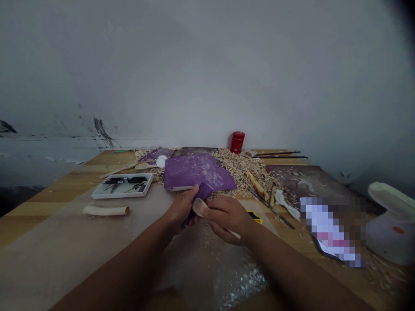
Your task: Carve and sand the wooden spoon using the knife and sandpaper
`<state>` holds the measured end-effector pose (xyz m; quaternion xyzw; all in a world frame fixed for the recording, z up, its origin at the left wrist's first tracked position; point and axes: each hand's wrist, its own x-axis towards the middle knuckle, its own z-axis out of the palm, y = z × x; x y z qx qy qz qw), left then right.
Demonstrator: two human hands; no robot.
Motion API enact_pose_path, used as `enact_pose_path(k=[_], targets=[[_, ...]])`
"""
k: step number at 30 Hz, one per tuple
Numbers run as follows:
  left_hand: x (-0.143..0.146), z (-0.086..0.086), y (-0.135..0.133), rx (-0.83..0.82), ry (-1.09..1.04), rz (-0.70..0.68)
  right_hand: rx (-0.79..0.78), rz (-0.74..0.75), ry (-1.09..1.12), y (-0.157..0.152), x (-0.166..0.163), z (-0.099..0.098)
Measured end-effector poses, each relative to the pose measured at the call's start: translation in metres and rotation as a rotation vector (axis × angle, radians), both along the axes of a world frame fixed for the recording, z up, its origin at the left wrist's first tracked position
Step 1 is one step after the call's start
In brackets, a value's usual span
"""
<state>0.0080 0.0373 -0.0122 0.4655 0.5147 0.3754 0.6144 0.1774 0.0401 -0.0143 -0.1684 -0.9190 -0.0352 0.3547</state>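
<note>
In the middle of the head view, my left hand point(182, 208) is closed round a folded piece of purple sandpaper point(204, 190). My right hand point(228, 216) grips a pale wooden spoon point(198, 207), its bowl up against the sandpaper and the end of its handle showing below my palm. Just beyond both hands lies a larger purple sandpaper sheet point(197, 169), dusted with pale powder. A yellow and black tool point(255, 217), perhaps a tape measure, is partly hidden behind my right hand.
Wood shavings point(241, 172) heap at the back near a red canister point(237, 142). At left are a white box of tools point(122, 186) and a peeled stick point(105, 211). At right lie a long dark blade-like tool point(275, 211), a phone point(333, 242) and a white plastic container point(391, 233).
</note>
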Motion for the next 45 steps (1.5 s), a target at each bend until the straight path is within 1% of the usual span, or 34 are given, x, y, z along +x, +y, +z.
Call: enact_pose_path(k=[2, 4, 7, 10, 12, 15, 17, 20, 23, 25, 27, 29, 34, 36, 39, 41, 43, 45], targets=[[0.001, 0.000, -0.001, 0.057, -0.013, -0.060, -0.016, -0.039, 0.072, 0.003, 0.004, 0.001], [0.002, 0.000, -0.002, 0.111, -0.027, -0.075, -0.028, -0.073, 0.154, 0.003, 0.005, 0.001], [0.003, 0.001, -0.003, 0.113, -0.040, 0.008, -0.028, -0.062, 0.137, -0.003, -0.001, -0.001], [0.003, 0.001, -0.003, 0.086, -0.061, 0.072, -0.030, 0.008, 0.080, -0.006, -0.006, -0.002], [0.003, 0.001, -0.003, 0.100, -0.049, 0.067, -0.040, 0.024, 0.116, -0.004, -0.005, -0.001], [0.003, -0.001, -0.002, 0.163, 0.011, 0.031, -0.082, -0.018, 0.229, 0.000, -0.002, 0.001], [0.002, -0.001, -0.002, 0.171, 0.032, 0.032, -0.081, -0.038, 0.267, -0.002, -0.003, 0.001], [0.000, 0.001, -0.002, 0.158, -0.013, 0.062, -0.067, 0.002, 0.179, -0.010, -0.009, -0.002], [-0.002, 0.004, -0.002, 0.154, -0.021, 0.041, -0.084, 0.050, 0.104, -0.009, -0.010, -0.004], [-0.002, 0.005, -0.002, 0.134, 0.014, 0.014, -0.060, 0.020, 0.169, -0.003, -0.005, -0.002], [-0.001, 0.005, -0.003, 0.133, 0.037, -0.016, -0.035, -0.050, 0.265, 0.001, -0.002, 0.001], [0.000, 0.006, -0.003, 0.132, 0.039, -0.018, -0.024, -0.076, 0.294, -0.001, -0.004, 0.002], [-0.002, 0.007, -0.003, 0.149, -0.003, 0.078, -0.036, 0.046, 0.089, -0.015, -0.014, -0.001], [-0.002, 0.006, -0.004, 0.137, 0.025, 0.044, -0.031, 0.022, 0.132, -0.009, -0.009, 0.000], [0.003, 0.006, -0.006, 0.109, 0.047, -0.071, -0.010, -0.111, 0.311, 0.006, 0.005, 0.004], [0.006, 0.006, -0.007, 0.100, 0.041, -0.105, -0.001, -0.154, 0.361, 0.009, 0.008, 0.005], [0.006, 0.007, -0.006, 0.079, 0.051, -0.056, -0.012, -0.127, 0.310, 0.003, 0.003, 0.004], [0.004, 0.008, -0.004, 0.062, 0.046, 0.037, -0.040, -0.058, 0.218, -0.007, -0.006, 0.001]])
